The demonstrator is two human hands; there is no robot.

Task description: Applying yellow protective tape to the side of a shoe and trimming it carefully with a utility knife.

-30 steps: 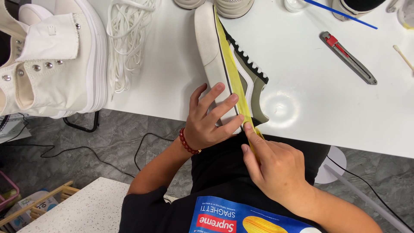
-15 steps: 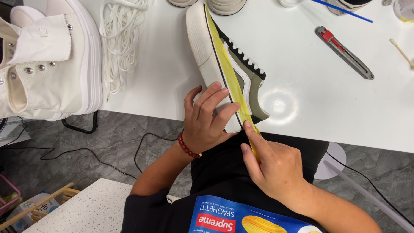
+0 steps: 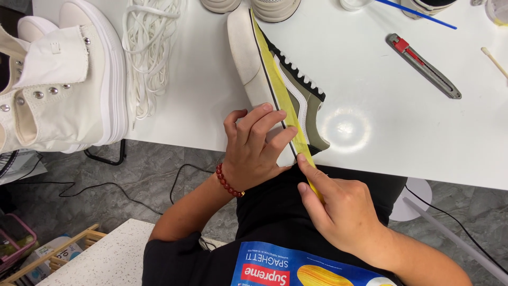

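An olive-green low sneaker (image 3: 296,95) with a white sole lies on its side at the near edge of the white table (image 3: 381,132). A strip of yellow masking tape (image 3: 275,74) runs along the seam between sole and upper. My left hand (image 3: 254,151), a red bead bracelet at the wrist, grips the heel end of the sole, fingers pressed against the tape. My right hand (image 3: 338,209) pinches the free end of the tape just below the heel, over my lap.
White high-top sneakers (image 3: 58,85) stand at the left, loose white laces (image 3: 148,58) beside them. A grey and red utility knife (image 3: 423,66), a blue stick (image 3: 413,13) and a cotton swab (image 3: 495,61) lie at the right. More shoes (image 3: 254,6) sit along the far edge.
The sneaker has slid a little to the left with my left hand. Both hands keep their hold on shoe and tape.
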